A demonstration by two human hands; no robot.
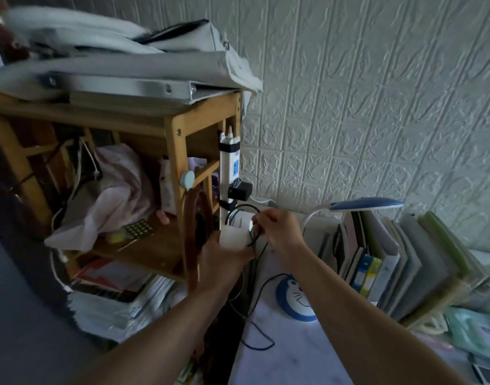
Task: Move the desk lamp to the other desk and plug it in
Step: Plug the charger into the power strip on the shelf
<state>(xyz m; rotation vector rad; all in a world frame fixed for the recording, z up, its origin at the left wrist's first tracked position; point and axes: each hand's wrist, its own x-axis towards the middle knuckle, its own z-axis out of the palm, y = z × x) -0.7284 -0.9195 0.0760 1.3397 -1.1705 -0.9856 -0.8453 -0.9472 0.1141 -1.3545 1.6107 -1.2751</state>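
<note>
The desk lamp stands on the pale desk (293, 354): a round blue cartoon-face base (295, 298), a white bendy neck, and a blue head (368, 203) above the books. Its thin black cable (261, 290) runs from the base up to my hands. My right hand (277, 229) pinches the cable near a white block (234, 237). My left hand (224, 259) grips the underside of that white block; whether it is a plug or adapter I cannot tell. A white power strip (229, 168) is strapped upright to the wooden shelf's post, with a black adapter (239, 190) plugged in.
A cluttered wooden shelf unit (177, 151) stands at left, holding bags, papers and a brown strap (191, 234). A pile of bags and a metal frame lies on top. Upright books and folders (391, 262) line the wall at right. Paper stacks (113, 307) sit below the shelf.
</note>
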